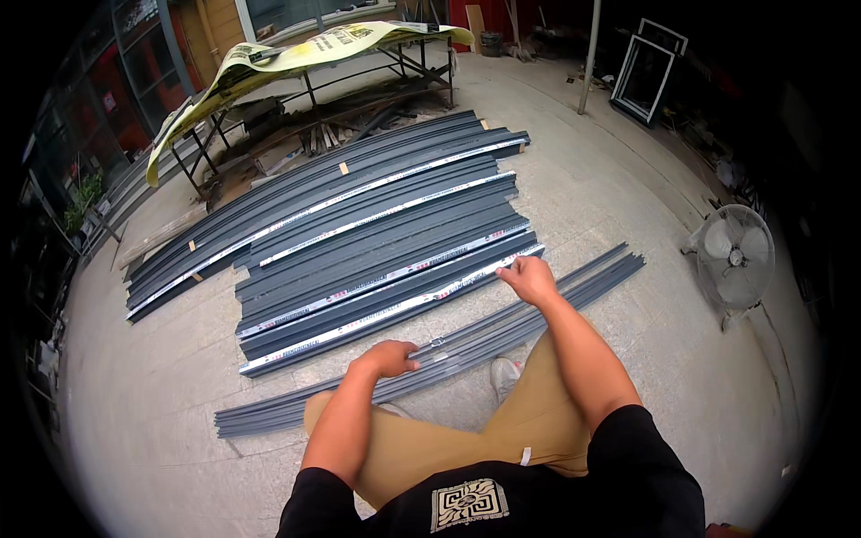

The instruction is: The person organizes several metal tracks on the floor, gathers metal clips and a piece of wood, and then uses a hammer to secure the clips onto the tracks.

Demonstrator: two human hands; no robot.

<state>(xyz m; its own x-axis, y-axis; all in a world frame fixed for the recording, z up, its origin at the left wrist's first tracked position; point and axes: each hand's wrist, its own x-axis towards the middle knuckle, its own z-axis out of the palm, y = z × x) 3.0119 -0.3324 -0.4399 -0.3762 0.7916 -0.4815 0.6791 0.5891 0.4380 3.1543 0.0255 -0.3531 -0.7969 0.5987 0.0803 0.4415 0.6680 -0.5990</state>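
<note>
I am crouching over long dark grey metal profiles [377, 242] laid side by side on the floor, several faced with white printed film. My right hand [531, 278] is at the right end of the nearest profile [395, 318], its fingers pinched together by the film-covered edge; whatever they pinch is too small to make out. Closer to me lies a bundle of thin grey strips [502, 332], with a small clear piece [437, 342] on top. Over these strips rests my left hand [387, 359], its thumb and forefinger apart and nothing visible between them.
Beyond the profiles stands a metal-framed bench [309, 85] draped with a yellowish sheet [305, 49], scrap pieces beneath it. A floor fan [735, 255] is at the right. White-edged frames [644, 76] lean at the far right, past a pole [590, 63]. My shoe [504, 377] is beside the strips.
</note>
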